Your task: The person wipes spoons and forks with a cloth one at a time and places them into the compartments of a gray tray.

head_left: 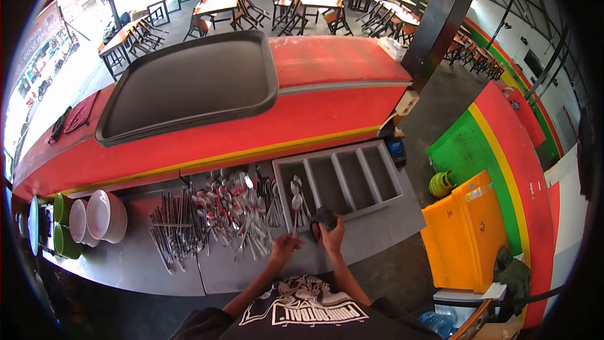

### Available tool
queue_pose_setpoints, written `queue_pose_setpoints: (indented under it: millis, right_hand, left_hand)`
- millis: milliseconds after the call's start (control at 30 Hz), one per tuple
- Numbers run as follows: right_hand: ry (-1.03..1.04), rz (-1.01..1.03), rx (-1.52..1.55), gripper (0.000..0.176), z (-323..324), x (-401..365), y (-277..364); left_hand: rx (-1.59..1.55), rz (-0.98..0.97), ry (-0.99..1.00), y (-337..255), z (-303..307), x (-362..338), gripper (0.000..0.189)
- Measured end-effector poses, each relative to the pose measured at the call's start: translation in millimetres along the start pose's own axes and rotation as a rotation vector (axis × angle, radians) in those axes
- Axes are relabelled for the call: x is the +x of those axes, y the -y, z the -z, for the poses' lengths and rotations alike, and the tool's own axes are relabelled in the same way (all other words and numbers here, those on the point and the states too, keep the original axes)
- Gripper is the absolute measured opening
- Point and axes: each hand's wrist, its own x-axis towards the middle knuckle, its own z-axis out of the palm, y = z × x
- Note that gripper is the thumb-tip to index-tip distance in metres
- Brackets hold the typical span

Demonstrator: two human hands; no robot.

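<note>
My left hand is closed in a pinch at the lower end of a spoon. The spoon's bowl points away from me, over the left compartment of a grey cutlery tray. A few other spoons show in that same compartment. Close by on the right, my right hand is wrapped round a bunched dark cloth at the tray's near edge. Left of the tray lies a big loose heap of spoons and forks. Beside it are many thin dark knives or sticks, not clear which.
Stacked bowls and green cups stand at the counter's left end. A large black serving tray rests on the red ledge ahead. To the right are a black post and a yellow-orange bin.
</note>
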Motion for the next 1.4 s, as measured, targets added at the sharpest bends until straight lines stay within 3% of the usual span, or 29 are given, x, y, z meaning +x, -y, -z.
queue_pose_setpoints:
  millis: [233,333,400,500,533,600,700,967,1400]
  right_hand:
    - [0.005,-0.031,-0.011,0.042,1,-2,5]
    - [0.168,-0.137,0.266,0.042,1,-15,25]
    - [0.371,-0.013,0.276,0.042,9,-22,57]
    - [0.592,0.125,0.199,0.043,0,-25,67]
    - [0.652,0.163,0.159,0.044,-2,-26,69]
    - [0.624,0.217,0.105,0.043,-4,-22,70]
    - [0.565,0.254,0.084,0.039,-6,-16,70]
    - [0.356,0.309,-0.078,0.042,-6,1,52]
    - [0.064,0.137,0.029,0.034,-18,16,16]
  left_hand:
    - [-0.119,-0.040,-0.051,-19,3,-14,0.030]
    - [-0.066,-0.063,-0.079,-29,6,-15,0.029]
    - [-0.044,-0.071,-0.097,-21,10,-17,0.024]
    - [0.367,-0.250,-0.226,-40,5,-32,0.016]
    - [0.360,-0.222,-0.204,-26,9,-30,0.017]
    - [0.343,-0.172,-0.161,4,18,-17,0.021]
    - [0.061,-0.178,-0.024,-38,6,-37,0.018]
    - [0.072,-0.119,0.109,-22,-3,-36,0.021]
    - [0.075,-0.088,0.184,-16,2,-39,0.024]
